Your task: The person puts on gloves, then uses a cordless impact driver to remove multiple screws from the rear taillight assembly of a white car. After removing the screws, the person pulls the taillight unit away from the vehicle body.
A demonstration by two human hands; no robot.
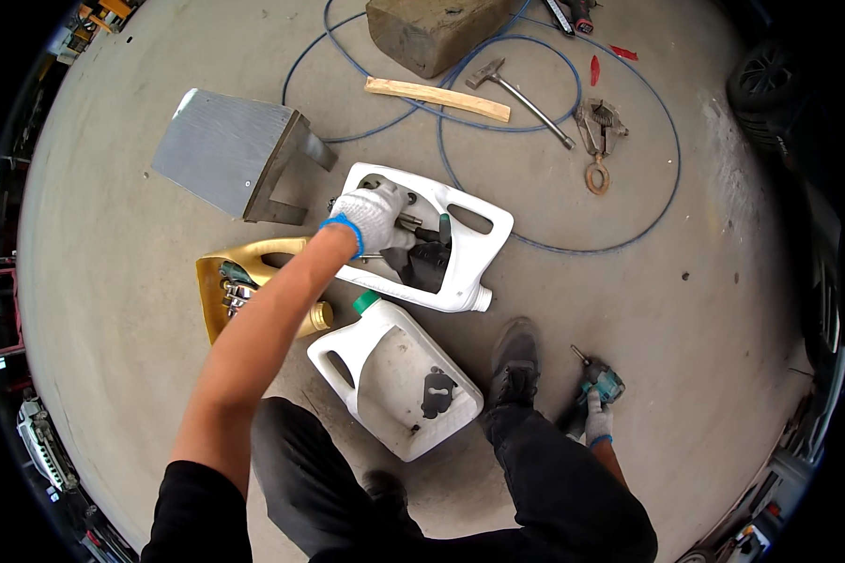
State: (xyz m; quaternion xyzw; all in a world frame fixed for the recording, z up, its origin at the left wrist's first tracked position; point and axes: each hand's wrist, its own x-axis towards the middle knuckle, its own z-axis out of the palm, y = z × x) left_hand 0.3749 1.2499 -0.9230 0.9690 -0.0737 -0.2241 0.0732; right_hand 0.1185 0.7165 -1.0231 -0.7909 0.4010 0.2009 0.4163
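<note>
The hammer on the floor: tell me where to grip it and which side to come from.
Grip the hammer near the free end of its handle, probably best coming from the picture's lower right: the slim, straight handle slants that way, its end uncovered, with the head at the upper left.

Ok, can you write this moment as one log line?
left hand: in upper white jug | right hand: holding teal power tool | floor: hammer, wooden stick
</note>
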